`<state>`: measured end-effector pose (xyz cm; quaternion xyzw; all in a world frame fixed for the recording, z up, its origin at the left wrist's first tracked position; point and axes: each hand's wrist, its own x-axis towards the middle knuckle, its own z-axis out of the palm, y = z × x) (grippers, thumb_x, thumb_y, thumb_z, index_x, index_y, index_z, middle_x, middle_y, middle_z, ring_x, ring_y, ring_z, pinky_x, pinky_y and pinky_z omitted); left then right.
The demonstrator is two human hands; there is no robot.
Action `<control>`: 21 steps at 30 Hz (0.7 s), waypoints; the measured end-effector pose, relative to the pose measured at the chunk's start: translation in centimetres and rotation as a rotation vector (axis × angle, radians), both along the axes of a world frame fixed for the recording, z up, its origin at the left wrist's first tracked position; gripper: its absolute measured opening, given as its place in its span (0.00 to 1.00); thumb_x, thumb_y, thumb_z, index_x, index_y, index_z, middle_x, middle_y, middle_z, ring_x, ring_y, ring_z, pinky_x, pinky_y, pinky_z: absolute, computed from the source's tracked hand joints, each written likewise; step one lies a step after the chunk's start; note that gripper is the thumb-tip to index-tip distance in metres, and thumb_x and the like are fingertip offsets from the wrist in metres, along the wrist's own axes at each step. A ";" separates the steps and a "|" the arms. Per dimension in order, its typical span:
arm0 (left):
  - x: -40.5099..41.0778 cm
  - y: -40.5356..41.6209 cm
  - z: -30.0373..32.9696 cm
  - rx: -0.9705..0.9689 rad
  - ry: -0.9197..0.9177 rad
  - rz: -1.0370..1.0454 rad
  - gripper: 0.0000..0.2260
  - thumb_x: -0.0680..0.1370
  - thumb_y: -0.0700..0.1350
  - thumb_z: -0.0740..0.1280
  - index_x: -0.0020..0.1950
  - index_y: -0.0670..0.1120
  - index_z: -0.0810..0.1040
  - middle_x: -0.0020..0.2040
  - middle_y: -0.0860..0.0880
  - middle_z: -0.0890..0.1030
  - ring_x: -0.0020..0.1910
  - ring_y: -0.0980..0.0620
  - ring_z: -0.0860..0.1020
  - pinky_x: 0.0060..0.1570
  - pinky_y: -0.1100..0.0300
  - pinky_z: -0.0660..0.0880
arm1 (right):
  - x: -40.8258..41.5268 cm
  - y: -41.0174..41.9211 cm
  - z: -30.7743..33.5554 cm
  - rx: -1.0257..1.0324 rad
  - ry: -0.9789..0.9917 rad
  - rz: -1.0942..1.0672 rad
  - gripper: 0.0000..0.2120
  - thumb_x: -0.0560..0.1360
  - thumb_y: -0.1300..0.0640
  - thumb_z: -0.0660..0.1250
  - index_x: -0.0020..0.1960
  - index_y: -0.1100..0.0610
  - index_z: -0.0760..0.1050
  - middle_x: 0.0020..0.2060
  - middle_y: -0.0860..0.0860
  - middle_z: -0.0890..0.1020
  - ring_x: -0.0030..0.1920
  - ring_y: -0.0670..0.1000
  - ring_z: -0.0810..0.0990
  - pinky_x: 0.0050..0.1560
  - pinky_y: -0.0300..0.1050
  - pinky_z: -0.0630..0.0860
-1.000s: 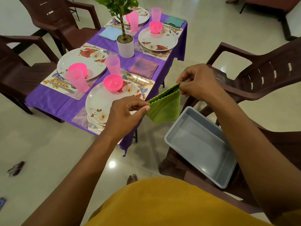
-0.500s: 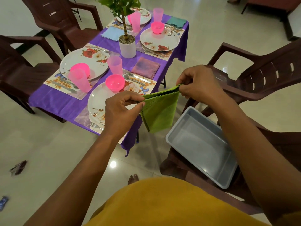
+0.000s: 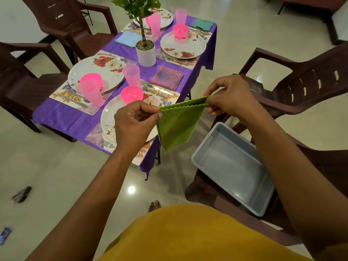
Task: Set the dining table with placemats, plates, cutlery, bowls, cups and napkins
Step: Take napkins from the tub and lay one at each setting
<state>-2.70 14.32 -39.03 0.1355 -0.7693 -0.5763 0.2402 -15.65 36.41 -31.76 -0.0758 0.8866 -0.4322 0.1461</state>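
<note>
Green napkin (image 3: pixel 178 125) pinched by its top corners, left hand (image 3: pixel 134 122) and right hand (image 3: pixel 228 96) each nipping one with thumb and fingers; folded edge stretched between them, rest hanging free in the air. Held just off the near right corner of the table (image 3: pixel 62 117), above the grey tray (image 3: pixel 235 166); probably bound for a bare spot nearer the left hand, beside the nearest plate (image 3: pixel 108 117).

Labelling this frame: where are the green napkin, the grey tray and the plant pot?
green napkin (image 3: pixel 177 127), head view, middle of the cloth.
grey tray (image 3: pixel 199 157), head view, near-left rim.
plant pot (image 3: pixel 146 55), head view, white side wall.
</note>
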 end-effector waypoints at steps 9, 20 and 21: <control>-0.1 -0.4 0.0 -0.098 0.006 -0.028 0.05 0.75 0.39 0.78 0.49 0.44 0.86 0.46 0.49 0.88 0.47 0.52 0.87 0.52 0.51 0.84 | -0.1 0.3 -0.3 -0.022 -0.018 0.031 0.04 0.77 0.66 0.72 0.48 0.61 0.85 0.39 0.59 0.87 0.38 0.53 0.88 0.42 0.46 0.86; -0.1 -1.4 0.4 -0.248 -0.125 -0.078 0.15 0.77 0.38 0.76 0.62 0.49 0.83 0.48 0.54 0.86 0.49 0.59 0.85 0.52 0.65 0.81 | -0.5 1.1 -1.0 -0.013 0.046 0.221 0.09 0.71 0.65 0.79 0.50 0.56 0.86 0.40 0.53 0.88 0.43 0.51 0.88 0.50 0.50 0.86; -0.2 -1.6 0.3 -0.292 -0.175 -0.098 0.15 0.77 0.38 0.75 0.62 0.50 0.84 0.47 0.56 0.85 0.48 0.61 0.83 0.52 0.65 0.81 | -0.6 1.1 -1.2 -0.011 0.047 0.233 0.09 0.72 0.66 0.78 0.50 0.56 0.86 0.40 0.54 0.88 0.43 0.51 0.88 0.50 0.51 0.86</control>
